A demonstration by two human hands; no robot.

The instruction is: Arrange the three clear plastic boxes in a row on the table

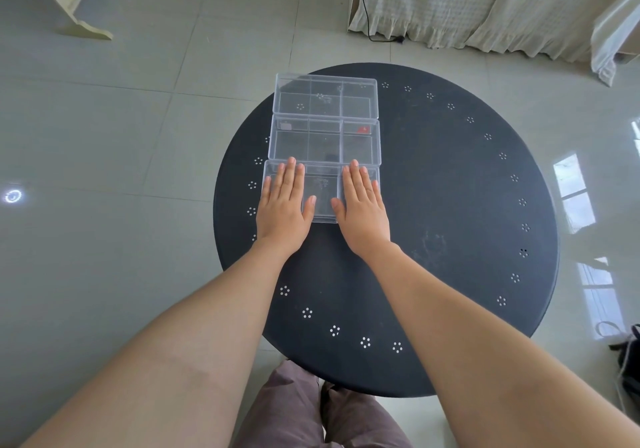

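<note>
Three clear plastic boxes lie one behind another on the round black table, touching along their long sides. The far box sits near the table's back edge. The middle box shows a small red label at its right. On the lid of the near box rest both palms, flat with fingers extended: my left hand on its left part, my right hand on its right part. Neither hand grips anything.
The table's rim carries small groups of punched holes. Tiled floor surrounds it. White curtains and a black cable hang at the back right, pale furniture stands at the back left, and a dark bag lies at the right edge.
</note>
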